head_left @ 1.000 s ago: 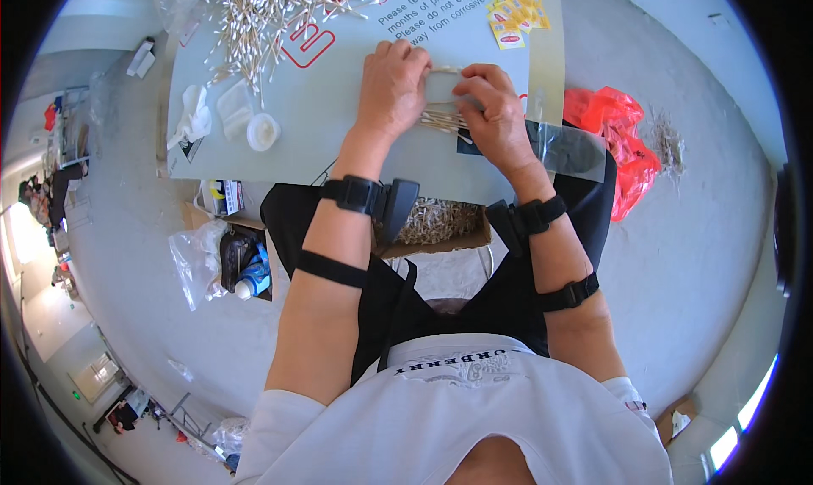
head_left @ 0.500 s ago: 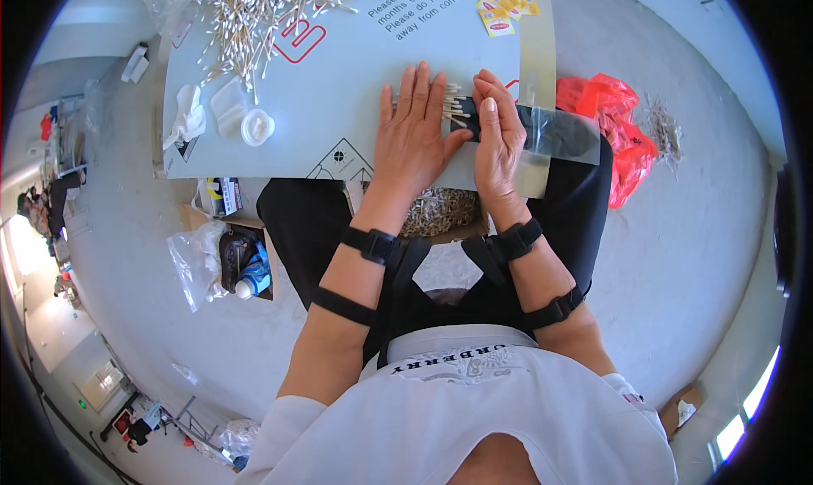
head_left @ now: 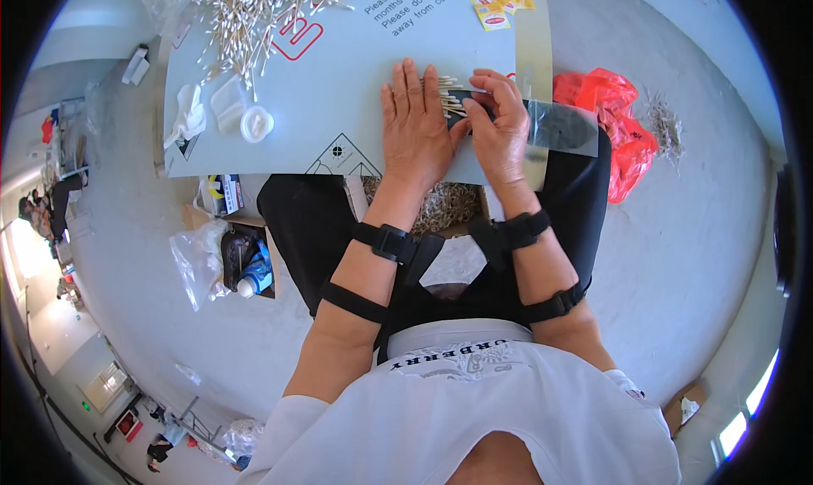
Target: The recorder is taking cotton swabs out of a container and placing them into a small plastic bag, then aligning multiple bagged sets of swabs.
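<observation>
My left hand (head_left: 415,129) lies flat with its fingers stretched out, covering part of a small bunch of cotton swabs (head_left: 449,95) on the board. White swab tips stick out to its right, over a black strip (head_left: 483,104). Just right of those tips, my right hand (head_left: 501,133) has its fingers bent, with thumb and forefinger close together above the strip. Whatever may be between those fingertips is hidden. Beyond this hand, a clear plastic sleeve or film (head_left: 563,129) extends past the board's right edge.
A large heap of cotton swabs (head_left: 246,27) covers the board's far left. Near it are a round white tub (head_left: 257,124) and crumpled white tissue (head_left: 186,116). Yellow packets (head_left: 500,6) lie far right. A red plastic bag (head_left: 622,138) is on the floor; an open box of swabs (head_left: 449,205) sits below the board.
My right fingers have bent, and the thumb has come toward the forefinger by the swab tips. My left hand has moved slightly right, still flat.
</observation>
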